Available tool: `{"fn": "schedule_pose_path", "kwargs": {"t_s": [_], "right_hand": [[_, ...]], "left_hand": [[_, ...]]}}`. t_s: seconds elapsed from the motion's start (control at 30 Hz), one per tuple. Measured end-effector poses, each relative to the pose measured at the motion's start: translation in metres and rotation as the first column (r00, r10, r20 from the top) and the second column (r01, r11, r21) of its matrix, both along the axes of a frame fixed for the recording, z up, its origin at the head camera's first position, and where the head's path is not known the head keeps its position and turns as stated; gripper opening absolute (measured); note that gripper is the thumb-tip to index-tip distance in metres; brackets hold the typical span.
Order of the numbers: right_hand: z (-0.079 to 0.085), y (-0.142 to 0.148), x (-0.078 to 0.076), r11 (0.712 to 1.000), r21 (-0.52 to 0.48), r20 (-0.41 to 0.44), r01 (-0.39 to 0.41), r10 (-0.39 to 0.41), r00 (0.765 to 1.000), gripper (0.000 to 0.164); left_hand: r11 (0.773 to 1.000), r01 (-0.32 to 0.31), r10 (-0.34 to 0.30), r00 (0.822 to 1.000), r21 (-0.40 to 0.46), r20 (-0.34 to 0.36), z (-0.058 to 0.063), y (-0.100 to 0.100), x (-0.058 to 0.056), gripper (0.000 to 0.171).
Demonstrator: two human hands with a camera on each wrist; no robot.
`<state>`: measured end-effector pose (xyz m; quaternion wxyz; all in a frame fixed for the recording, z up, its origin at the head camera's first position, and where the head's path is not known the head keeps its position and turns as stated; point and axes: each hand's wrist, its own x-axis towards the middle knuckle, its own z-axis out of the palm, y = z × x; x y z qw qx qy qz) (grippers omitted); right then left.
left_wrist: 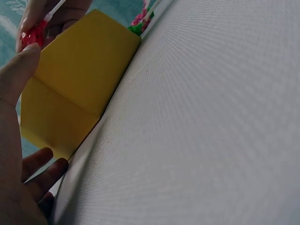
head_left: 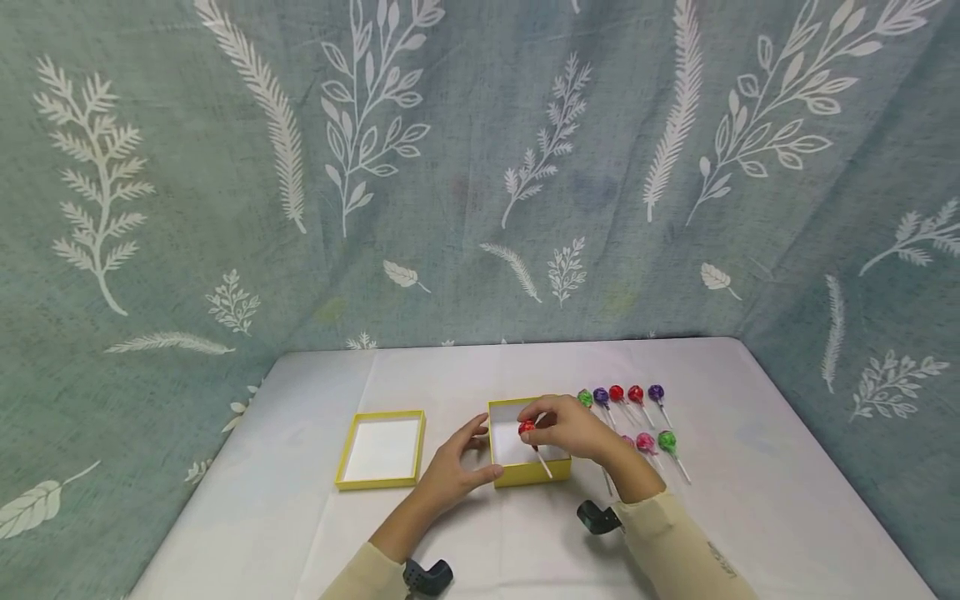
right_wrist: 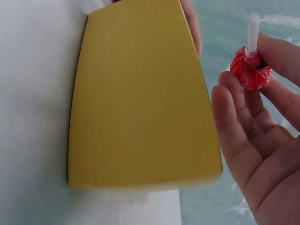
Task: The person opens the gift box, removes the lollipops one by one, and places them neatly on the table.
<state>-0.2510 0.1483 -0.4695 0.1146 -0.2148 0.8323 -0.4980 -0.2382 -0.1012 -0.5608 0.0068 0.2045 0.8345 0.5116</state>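
Note:
My right hand pinches a red-wrapped lollipop by its candy end between thumb and fingers, over the open yellow box. The lollipop's white stick slants down toward the front wall in the head view. My left hand is spread at the box's left side, with the thumb at the near corner and loosely extended fingers along the left wall. The white inside of the box shows in part; my right hand covers the rest.
A shallow yellow-edged lid, white inside, lies left of the box. Right of the box, several lollipops lie in two rows, including a purple one, a pink one and a green one. A patterned curtain hangs behind the white table.

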Motion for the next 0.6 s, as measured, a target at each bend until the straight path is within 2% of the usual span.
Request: {"fn": "schedule_pose_path", "kwargs": {"t_s": [0.03, 0.2, 0.27, 0.43, 0.6], "right_hand": [[0.000, 0.002, 0.000, 1.000, -0.003, 0.009, 0.004, -0.004, 1.000, 0.030], [-0.001, 0.011, 0.003, 0.999, -0.014, 0.036, 0.037, -0.036, 0.999, 0.027], [-0.001, 0.014, 0.004, 0.999, -0.018, 0.022, 0.037, -0.036, 0.999, 0.024], [0.002, 0.021, 0.007, 0.999, -0.003, -0.012, 0.042, -0.042, 0.999, 0.021], [0.004, 0.027, 0.008, 0.996, 0.015, -0.014, 0.083, -0.083, 0.996, 0.023]], "left_hand": [[1.000, 0.007, -0.007, 1.000, -0.003, -0.010, 0.001, 0.000, 0.001, 0.084], [0.999, 0.034, -0.034, 0.999, 0.019, -0.002, 0.025, 0.002, 0.015, 0.077], [0.999, 0.032, -0.032, 0.999, 0.031, 0.011, 0.027, 0.003, 0.016, 0.076], [1.000, 0.011, -0.011, 1.000, -0.008, 0.006, 0.005, 0.001, 0.004, 0.079], [1.000, 0.014, -0.014, 1.000, -0.005, 0.008, -0.001, -0.001, 0.000, 0.083]]}}
